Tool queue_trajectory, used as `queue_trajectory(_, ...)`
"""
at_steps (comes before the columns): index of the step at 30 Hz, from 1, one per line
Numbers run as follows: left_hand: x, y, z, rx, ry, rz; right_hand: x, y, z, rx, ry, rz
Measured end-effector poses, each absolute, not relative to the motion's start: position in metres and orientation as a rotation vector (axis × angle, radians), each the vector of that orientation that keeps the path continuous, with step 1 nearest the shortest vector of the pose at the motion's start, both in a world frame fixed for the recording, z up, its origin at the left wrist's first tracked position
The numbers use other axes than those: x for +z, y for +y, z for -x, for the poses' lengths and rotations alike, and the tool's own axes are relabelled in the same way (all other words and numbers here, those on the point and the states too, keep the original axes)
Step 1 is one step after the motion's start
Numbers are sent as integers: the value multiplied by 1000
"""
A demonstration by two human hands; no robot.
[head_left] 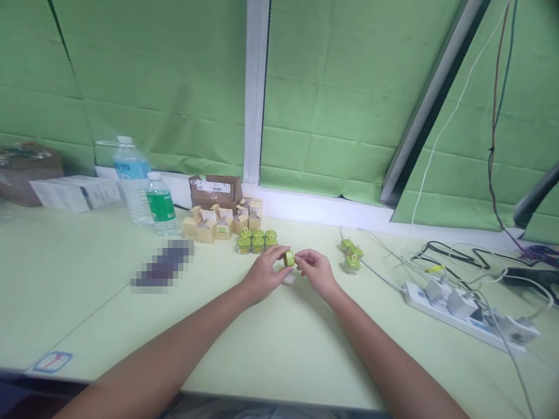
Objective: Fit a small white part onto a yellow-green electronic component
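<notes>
My left hand point(263, 274) grips a small green lid point(289, 258) between thumb and fingers, tilted on its side just above the table. The fingertips of my right hand point(318, 273) are pinched together at the lid's right end, where a small loop may be; the fingers partly hide it. Beneath the lid, a pale, clear-looking piece point(289, 280) shows between my hands, too blurred to name. Several small containers with green lids and loops point(257, 243) stand in rows just behind my left hand. More green-lidded containers point(353, 263) stand to the right of my right hand.
Open small cartons point(207, 230) and a brown cardboard box point(215, 195) stand at the back. Two water bottles point(161, 206) are to their left, near a blurred-out dark patch point(162, 267). A loaded power strip point(463, 317) and tangled cables lie on the right.
</notes>
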State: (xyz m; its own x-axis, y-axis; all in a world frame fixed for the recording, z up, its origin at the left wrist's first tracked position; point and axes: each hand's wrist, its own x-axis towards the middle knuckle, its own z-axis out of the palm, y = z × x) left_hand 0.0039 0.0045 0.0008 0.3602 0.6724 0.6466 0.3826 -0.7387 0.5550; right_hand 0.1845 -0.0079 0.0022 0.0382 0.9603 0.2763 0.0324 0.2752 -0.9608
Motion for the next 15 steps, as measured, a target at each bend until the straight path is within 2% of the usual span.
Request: queue_trajectory(15,6,-6,-9,1257,780,-2364,7,-19,-174,1079,-1379,1028)
